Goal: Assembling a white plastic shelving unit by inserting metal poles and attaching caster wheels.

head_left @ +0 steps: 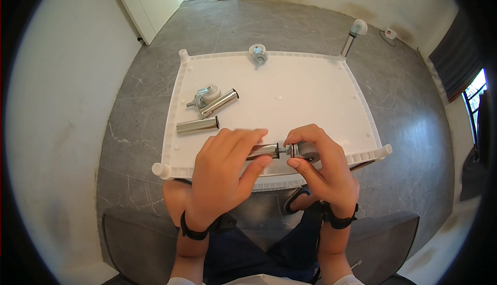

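Note:
Over the near edge of an upturned white plastic panel, my left hand holds a short chrome tube, its fingers above and its thumb below. My right hand grips a swivel caster with a grey-white wheel. The caster's threaded stem points left and meets the dark-capped end of the tube; how deep it sits inside I cannot tell. The tube's other end is hidden behind my left hand.
On the panel's left lie two more chrome tubes and a caster. Another caster rests at the far edge. A tube with a caster on top stands upright at the far right corner. White corner sockets stick up.

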The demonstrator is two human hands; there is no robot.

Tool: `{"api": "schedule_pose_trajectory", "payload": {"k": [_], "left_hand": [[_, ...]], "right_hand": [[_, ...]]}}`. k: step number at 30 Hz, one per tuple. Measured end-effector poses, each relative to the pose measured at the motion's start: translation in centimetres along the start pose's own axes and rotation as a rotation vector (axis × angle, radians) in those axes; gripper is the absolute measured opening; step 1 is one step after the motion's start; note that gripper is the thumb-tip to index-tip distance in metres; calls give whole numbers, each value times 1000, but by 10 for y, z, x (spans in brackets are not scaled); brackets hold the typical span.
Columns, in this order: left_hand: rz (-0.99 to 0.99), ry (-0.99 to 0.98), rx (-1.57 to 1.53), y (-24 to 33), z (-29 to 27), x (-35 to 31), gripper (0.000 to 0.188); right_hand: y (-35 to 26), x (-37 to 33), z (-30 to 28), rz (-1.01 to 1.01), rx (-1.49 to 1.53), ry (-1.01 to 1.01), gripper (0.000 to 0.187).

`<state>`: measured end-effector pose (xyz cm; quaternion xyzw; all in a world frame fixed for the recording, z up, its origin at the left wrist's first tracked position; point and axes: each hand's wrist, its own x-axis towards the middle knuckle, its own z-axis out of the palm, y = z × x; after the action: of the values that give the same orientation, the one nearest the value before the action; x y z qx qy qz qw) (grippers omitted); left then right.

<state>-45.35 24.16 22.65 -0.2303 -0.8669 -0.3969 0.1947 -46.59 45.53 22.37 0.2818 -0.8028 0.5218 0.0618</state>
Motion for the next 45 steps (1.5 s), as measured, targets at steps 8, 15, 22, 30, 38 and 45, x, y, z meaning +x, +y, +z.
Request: {"api": "schedule_pose_trajectory", "payload": {"k": [8, 15, 22, 30, 38, 45], "left_hand": [[42, -86, 13, -7, -5, -4, 30], [-3, -87, -9, -3, -6, -3, 34], [25, -33, -56, -5, -2, -4, 29], [-42, -65, -74, -2, -3, -3, 31], [74, -40, 5, 13, -12, 10, 29], [153, -128, 195, -5, -11, 24, 31]], "right_hand": [[-1, 0, 0, -14, -8, -9, 30], [-1, -1, 0, -1, -14, -8, 29], [0, -1, 1, -10, -2, -3, 29], [-1, 0, 1, 10, 8, -19, 31], [-4, 4, -3, -113, -44, -22, 34], [7, 20, -18, -115, -167, 16, 33]]}}
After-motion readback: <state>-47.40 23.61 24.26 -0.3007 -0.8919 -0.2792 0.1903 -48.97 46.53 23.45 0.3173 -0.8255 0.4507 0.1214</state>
